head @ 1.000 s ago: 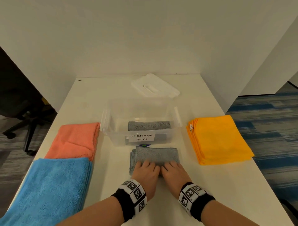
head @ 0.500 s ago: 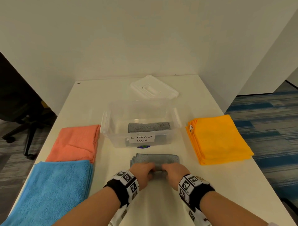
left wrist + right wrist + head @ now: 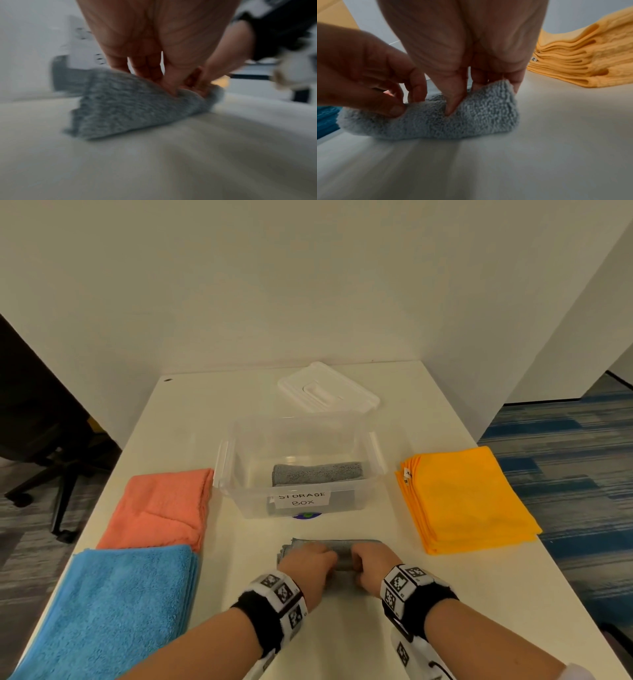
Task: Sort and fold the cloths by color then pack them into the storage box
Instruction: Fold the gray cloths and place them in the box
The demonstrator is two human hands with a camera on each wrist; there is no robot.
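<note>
A folded grey cloth lies on the table just in front of the clear storage box. My left hand and right hand sit side by side on its near edge, and each pinches that edge between thumb and fingers. The right wrist view shows the grey cloth raised slightly off the table by my right hand. In the left wrist view my left hand grips the grey cloth. Another folded grey cloth lies inside the box.
A stack of orange-yellow cloths lies right of the box. Salmon cloths and blue cloths lie on the left. The white lid rests behind the box. The table edge drops to carpet at right.
My hands went from lying flat on the grey cloth to curling round its near edge and pinching it. The cloth's near edge has lifted a little.
</note>
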